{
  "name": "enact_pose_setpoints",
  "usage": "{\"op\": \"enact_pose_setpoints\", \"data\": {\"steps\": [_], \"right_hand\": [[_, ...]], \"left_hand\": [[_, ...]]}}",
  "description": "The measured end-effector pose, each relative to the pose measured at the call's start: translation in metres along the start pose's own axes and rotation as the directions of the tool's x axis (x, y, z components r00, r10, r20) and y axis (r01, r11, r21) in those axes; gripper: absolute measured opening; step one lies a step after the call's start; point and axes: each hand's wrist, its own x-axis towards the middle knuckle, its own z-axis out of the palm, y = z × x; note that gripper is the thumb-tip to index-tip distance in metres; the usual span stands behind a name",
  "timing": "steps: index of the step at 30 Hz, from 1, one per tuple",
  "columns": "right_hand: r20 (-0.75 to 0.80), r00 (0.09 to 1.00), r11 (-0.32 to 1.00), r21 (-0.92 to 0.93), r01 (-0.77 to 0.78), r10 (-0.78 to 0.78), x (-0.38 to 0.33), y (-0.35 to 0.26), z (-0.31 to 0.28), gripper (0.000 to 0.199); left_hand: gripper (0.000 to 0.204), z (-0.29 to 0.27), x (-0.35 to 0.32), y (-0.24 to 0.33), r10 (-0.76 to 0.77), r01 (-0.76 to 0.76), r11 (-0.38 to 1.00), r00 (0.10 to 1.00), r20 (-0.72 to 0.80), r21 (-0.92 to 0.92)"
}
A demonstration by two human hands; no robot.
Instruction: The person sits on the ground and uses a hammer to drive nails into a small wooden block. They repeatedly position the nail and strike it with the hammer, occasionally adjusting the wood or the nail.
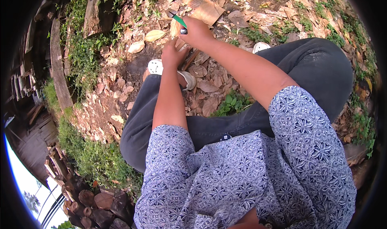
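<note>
My right hand (197, 33) is closed round a hand tool with a green and black handle (180, 21). The tool slants up and to the left, its dark end over the leaves; I cannot tell its exact kind. Just below and left of it, my left hand (172, 56) is low over the ground, fingers bent and thumb out to the right. What lies under those fingers is mostly hidden. A narrow brown strip, like wood (190, 60), shows beside the left hand. Beyond my right hand lies a flat brown piece (208, 12), perhaps wood or a large dry leaf.
My white shoes (155, 67) and bent legs in dark trousers (318, 69) frame the work spot. Dry leaves (137, 47) cover the soil. Weathered timbers (60, 63) stand at left, with cut logs (103, 200) stacked at lower left. Green plants (233, 103) grow between my legs.
</note>
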Motion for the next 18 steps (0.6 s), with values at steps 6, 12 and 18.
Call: {"op": "enact_pose_setpoints", "data": {"steps": [6,12,18], "right_hand": [[-0.085,0.995,0.999,-0.006,0.049,-0.049,0.002,0.007,0.004,0.031],[0.068,0.998,0.995,0.104,-0.013,0.006,-0.002,0.007,-0.017,0.036],[-0.041,0.998,0.973,0.226,-0.044,0.054,-0.012,-0.032,-0.069,0.035]], "left_hand": [[0.031,-0.024,0.028,0.062,-0.012,0.02,0.971,0.999,0.034,-0.239],[0.021,-0.023,0.016,0.057,-0.012,0.001,0.936,0.999,-0.03,-0.352],[0.025,-0.013,0.021,0.05,0.014,-0.029,0.913,0.999,-0.038,-0.407]]}}
